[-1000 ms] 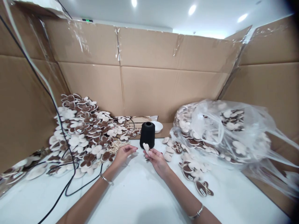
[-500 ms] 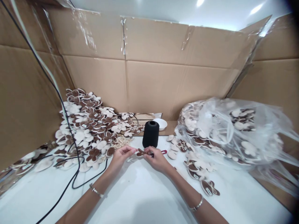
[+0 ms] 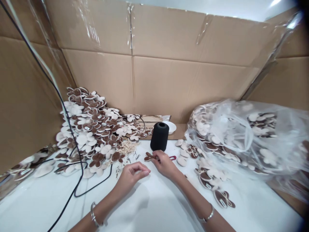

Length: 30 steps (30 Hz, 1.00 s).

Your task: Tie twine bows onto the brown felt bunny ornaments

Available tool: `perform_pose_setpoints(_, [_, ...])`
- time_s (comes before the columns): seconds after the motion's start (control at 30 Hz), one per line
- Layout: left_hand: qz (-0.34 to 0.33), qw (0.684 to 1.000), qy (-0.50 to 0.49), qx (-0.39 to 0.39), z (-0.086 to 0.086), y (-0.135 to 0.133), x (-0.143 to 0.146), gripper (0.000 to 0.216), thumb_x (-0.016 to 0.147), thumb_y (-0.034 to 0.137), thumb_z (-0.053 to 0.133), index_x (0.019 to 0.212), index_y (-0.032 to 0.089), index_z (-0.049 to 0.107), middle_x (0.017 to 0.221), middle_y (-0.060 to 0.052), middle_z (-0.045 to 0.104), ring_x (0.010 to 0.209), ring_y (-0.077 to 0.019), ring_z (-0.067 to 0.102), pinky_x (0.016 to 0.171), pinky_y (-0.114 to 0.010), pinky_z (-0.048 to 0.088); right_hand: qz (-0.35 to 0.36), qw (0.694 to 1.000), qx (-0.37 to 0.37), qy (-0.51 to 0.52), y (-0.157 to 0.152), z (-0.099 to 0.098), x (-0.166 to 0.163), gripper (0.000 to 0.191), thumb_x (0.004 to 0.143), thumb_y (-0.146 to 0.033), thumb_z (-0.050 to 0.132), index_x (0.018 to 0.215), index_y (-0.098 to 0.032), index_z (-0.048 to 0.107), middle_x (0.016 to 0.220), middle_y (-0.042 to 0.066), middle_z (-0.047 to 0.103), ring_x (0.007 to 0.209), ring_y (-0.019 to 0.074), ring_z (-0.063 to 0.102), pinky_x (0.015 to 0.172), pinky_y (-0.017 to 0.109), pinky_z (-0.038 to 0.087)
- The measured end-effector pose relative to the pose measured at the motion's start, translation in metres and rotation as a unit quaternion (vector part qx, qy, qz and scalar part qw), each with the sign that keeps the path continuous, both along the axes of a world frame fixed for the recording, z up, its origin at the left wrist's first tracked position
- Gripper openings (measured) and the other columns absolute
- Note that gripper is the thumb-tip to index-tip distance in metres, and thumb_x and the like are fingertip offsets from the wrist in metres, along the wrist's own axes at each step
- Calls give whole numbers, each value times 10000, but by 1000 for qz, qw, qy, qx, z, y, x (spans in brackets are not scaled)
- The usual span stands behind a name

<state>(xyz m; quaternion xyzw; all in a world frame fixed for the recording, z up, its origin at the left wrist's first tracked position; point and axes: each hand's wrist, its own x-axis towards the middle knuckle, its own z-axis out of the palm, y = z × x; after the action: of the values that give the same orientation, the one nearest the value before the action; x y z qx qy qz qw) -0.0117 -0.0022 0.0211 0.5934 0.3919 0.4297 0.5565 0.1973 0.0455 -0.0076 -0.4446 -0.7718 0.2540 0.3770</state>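
My right hand point(image 3: 164, 163) is closed on a small brown bunny-shaped fabric piece point(image 3: 148, 157), whose rounded ears stick out to the left of the fingertips. My left hand point(image 3: 132, 176) is nearer to me and apart from that piece. Its thumb and fingers are pinched together; whatever they hold is too fine to make out. Just behind my right hand stands a black cone of thread point(image 3: 159, 137). A red-edged tool point(image 3: 173, 158) shows partly from under the right hand. Beige cord bows point(image 3: 127, 147) and dark thread scraps lie beyond my left hand.
A tall heap of brown and white bunny pieces point(image 3: 96, 129) fills the left. At right is a clear plastic bag point(image 3: 231, 132) of them, with finished-looking bow pieces point(image 3: 223, 198) before it. A white bowl point(image 3: 172, 128), black cable point(image 3: 80, 180) and cardboard walls point(image 3: 193, 80) surround the table.
My left hand has drawn away from the bunny piece, toward me. The right hand still holds the piece. The view has tilted slightly downward.
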Motion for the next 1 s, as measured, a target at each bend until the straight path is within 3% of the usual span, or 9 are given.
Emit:
perform_pose_setpoints(0.2, [-3,1000,17,-17,-1,-5,0,188,736,358,747,702,179,700,821,-70,730,840,-219,665,810,-316,497,36,999,10,9,7,-2,-11,73,885,-168,552,848,-194,609,961,93,631,908,231,588,783,335,440])
perform_pose_setpoints(1.0, [9,995,73,-62,-3,-8,1,237,717,408,752,681,181,691,784,-71,719,800,-216,648,772,-311,490,27,998,6,58,6,-4,-2,84,906,-237,554,933,-216,630,1036,110,649,1033,258,588,901,394,448])
